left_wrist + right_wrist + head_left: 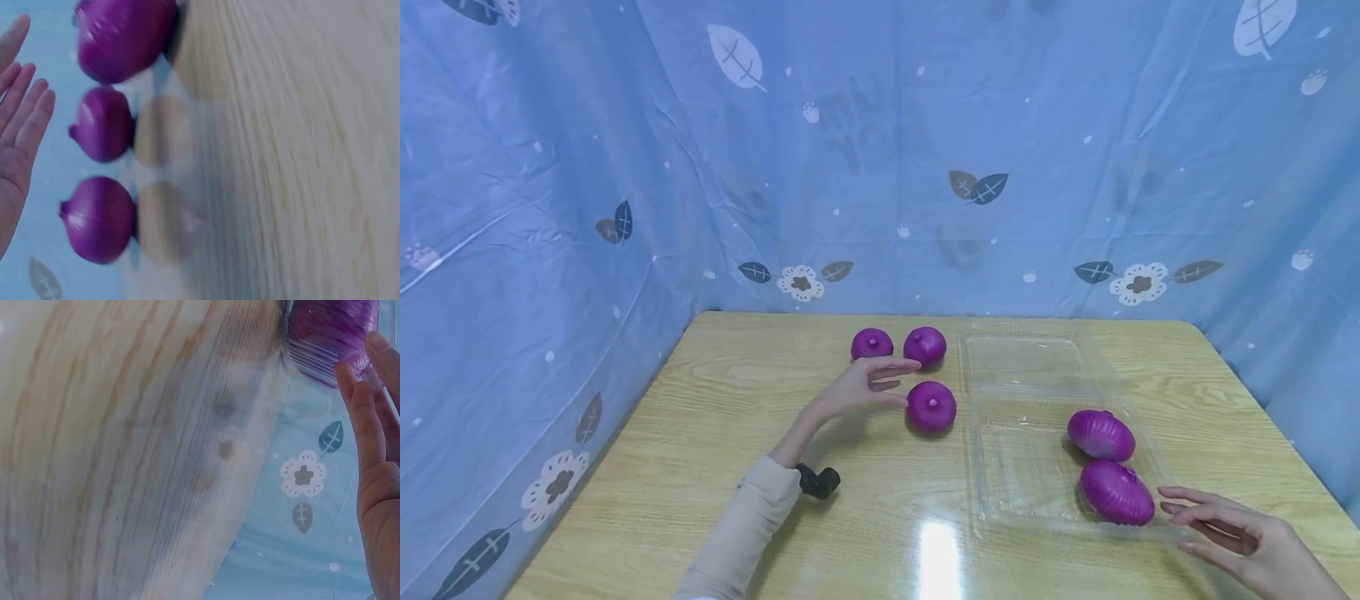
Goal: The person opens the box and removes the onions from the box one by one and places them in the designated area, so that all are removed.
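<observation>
Three purple onions stand on the wooden table: a near one (932,407), a far right one (925,347) and a far left one (872,342). My left hand (867,387) reaches over beside them, fingers extended and thumb apart, thumb tip right at the near onion's left side. In the left wrist view the palm and spread fingers (22,119) hold nothing. Two more onions, a back one (1101,435) and a front one (1117,492), lie on their sides in a clear plastic container (1022,500). My right hand (1247,533) hovers by its front right corner, fingers loosely bent.
The container's clear lid half (1030,362) lies folded back toward the curtain. A black wrist device (818,482) sits at the left sleeve. Blue patterned curtain (880,167) encloses the wooden table (737,375) at the back and sides.
</observation>
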